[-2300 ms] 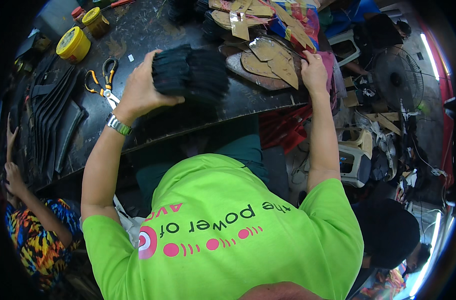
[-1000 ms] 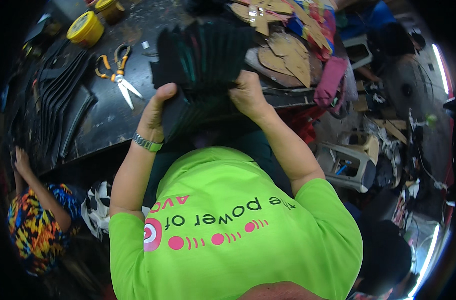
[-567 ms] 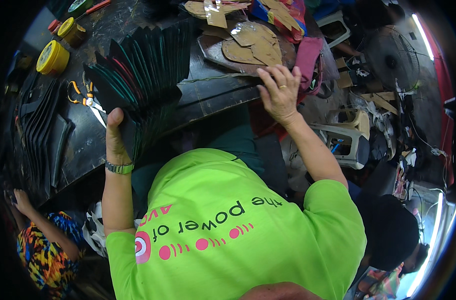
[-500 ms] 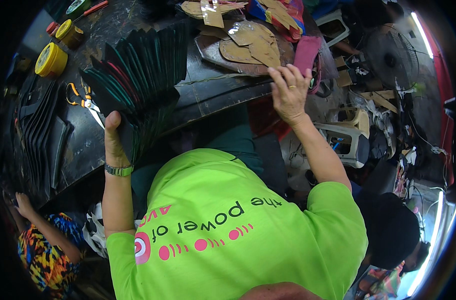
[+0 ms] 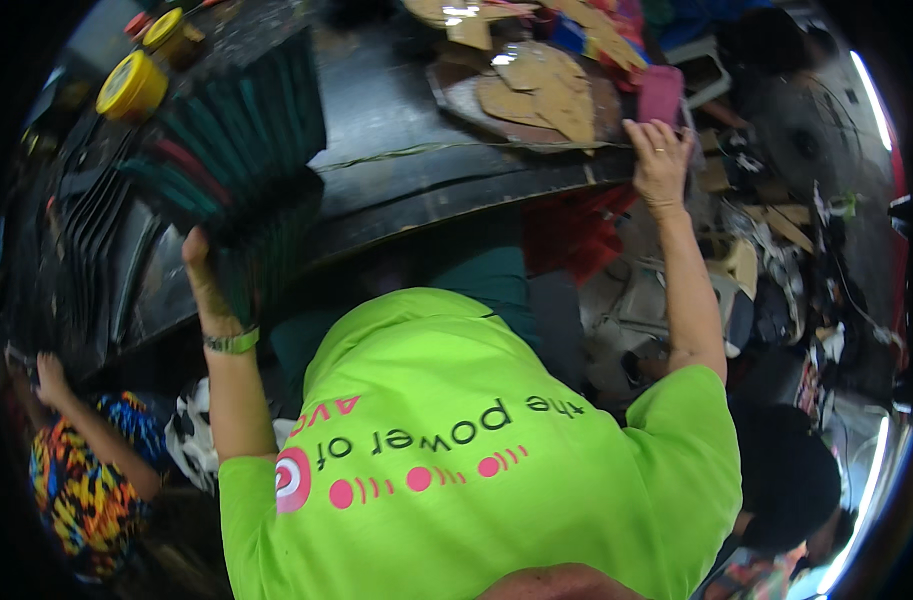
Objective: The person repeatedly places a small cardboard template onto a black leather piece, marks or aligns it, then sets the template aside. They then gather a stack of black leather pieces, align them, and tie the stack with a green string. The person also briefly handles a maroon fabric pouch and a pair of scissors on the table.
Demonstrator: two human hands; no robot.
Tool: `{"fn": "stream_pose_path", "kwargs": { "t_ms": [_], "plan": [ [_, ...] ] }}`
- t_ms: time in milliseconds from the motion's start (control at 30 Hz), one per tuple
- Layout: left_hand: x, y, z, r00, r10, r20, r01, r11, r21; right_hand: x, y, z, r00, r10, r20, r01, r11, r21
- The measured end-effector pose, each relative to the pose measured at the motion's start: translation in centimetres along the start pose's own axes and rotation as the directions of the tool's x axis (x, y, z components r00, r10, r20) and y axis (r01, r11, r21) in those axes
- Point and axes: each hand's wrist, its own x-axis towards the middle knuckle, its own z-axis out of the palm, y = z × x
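My left hand (image 5: pixel 207 285), with a watch at the wrist, grips a thick fanned stack of dark green and black flat pieces (image 5: pixel 246 125). Its thumb shows at the stack's near side, while the other fingers are hidden beneath. A few reddish edges show among the green ones. At the right end of the table, my right hand (image 5: pixel 663 170) has its fingers stretched out and somewhat apart. Their tips are beside or on a pink, cloth-like piece (image 5: pixel 660 95); contact is hard to tell. Nothing shows held in that hand.
Brown cut patterns (image 5: pixel 536 85) lie on a board at the table's (image 5: pixel 376 200) far right. Two yellow tubs (image 5: pixel 132 86) stand far left, near more fanned black pieces (image 5: pixel 86 235). Another person's hand (image 5: pixel 51 380) is at lower left. A fan (image 5: pixel 801 120) and stools stand right.
The fanned stack has shifted left with my left hand and now covers where the orange-handled pliers lay. My right hand has moved right along the table edge, toward the pink piece.
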Motion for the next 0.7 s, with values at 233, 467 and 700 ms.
{"fn": "stream_pose_path", "kwargs": {
  "t_ms": [233,467,700],
  "plan": [
    [0.4,0.2,2.0,1.0,-0.014,0.006,0.013,0.998,0.064,8.7,-14.7,-4.8,0.979,0.184,-0.089,-0.054,0.653,0.756],
    [0.4,0.5,2.3,1.0,0.014,-0.021,-0.011,0.988,0.156,12.6,-25.1,-6.1,0.936,-0.27,0.225,-0.194,0.138,0.971],
    [-0.1,0.8,2.1,0.998,-0.06,0.021,0.061,0.996,-0.068,15.8,-26.2,-5.2,0.76,-0.109,0.64,-0.637,-0.321,0.701]
  ]
}}
